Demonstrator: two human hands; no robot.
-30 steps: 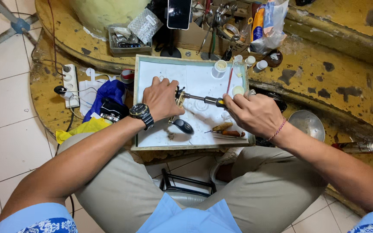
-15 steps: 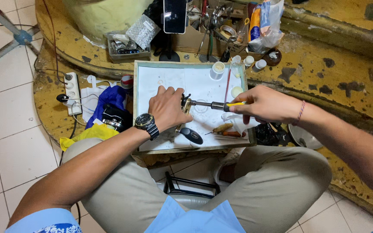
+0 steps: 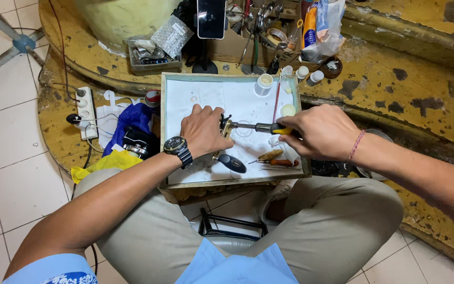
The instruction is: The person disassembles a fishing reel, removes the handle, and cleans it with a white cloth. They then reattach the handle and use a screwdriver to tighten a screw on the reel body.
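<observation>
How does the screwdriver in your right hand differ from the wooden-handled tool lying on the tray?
The screwdriver is gripped in the right hand, shaft level and pointing left at the part under the left hand; the wooden-handled tool lies loose, untouched. The screwdriver's handle is yellow and black, the other's brown. Both are over the white tray.

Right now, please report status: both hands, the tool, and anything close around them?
Left hand pins small metal part on white tray. Right hand grips screwdriver, tip on part. Black key fob lies just below.

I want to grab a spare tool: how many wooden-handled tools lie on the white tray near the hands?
2: both lie side by side on the tray, below the right hand, pale one above reddish one. The hands may hide others.
</observation>
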